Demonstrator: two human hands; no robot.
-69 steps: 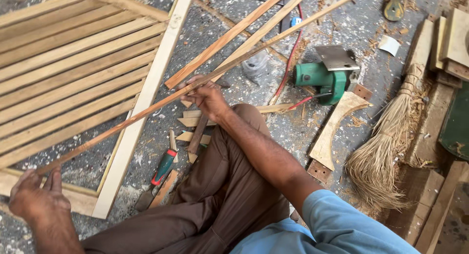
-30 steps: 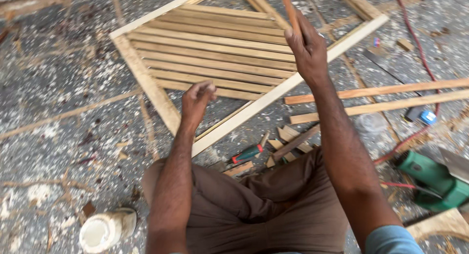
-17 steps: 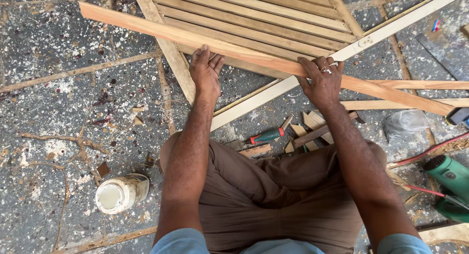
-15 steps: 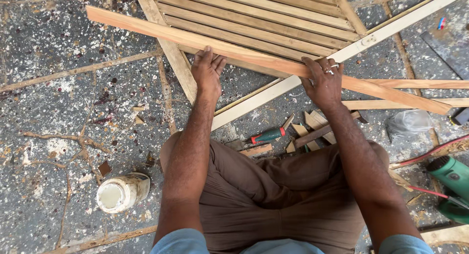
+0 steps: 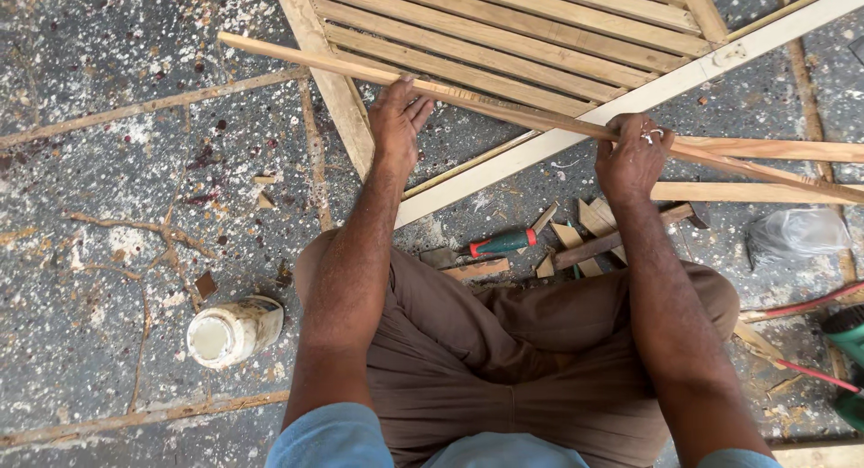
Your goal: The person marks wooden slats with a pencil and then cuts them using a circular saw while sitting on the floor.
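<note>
Now the long thin wooden strip (image 5: 504, 108) lies lower and flatter than a moment ago, stretched slantwise across the corner of the slatted wooden frame (image 5: 540, 54) on the floor, no longer lifted up in front of the seated person. That suggests it is being lined up against the frame.

The left hand (image 5: 396, 126) rests on the strip from the near side, fingers stretched out and mostly straight, palm down. It presses rather than grasps, so this grip is loose and open. The right hand (image 5: 633, 157) is clenched around the strip further along, fingers curled over it.

Near the person's knees lie a screwdriver with a green and red handle (image 5: 504, 244) and some small wood offcuts (image 5: 580, 234). A white jar (image 5: 229, 331) lies on its side on the speckled floor (image 5: 108, 207), to the left. A green power tool (image 5: 846, 333) sits at the right edge.
</note>
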